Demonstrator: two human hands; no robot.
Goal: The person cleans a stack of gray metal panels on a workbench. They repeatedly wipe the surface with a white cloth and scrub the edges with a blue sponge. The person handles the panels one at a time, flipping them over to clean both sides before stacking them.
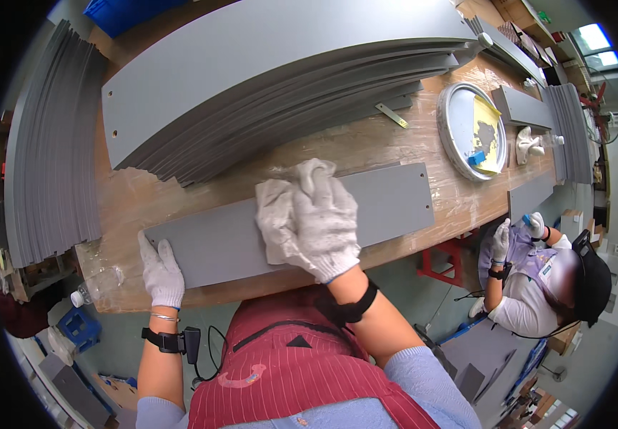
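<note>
A long grey panel point(387, 196) lies flat on the table in front of me, with small holes near its right end. My right hand point(327, 229), in a white knit glove, presses a crumpled white cloth point(274, 218) onto the middle of the panel, its fingers closed on the cloth. At the panel's left end is my left hand point(161, 275), also gloved. Its fingers are apart and extended along the end edge and corner. Part of the panel's face is hidden under the cloth and right hand.
Behind the panel rises a stack of grey panels point(273, 50); another stack point(55, 150) stands left. A small metal strip point(392, 115), a round lid point(446, 136) with yellow sandpaper point(486, 129) and a clear bottle point(98, 286) lie on the table point(126, 214). A co-worker point(530, 286) sits right.
</note>
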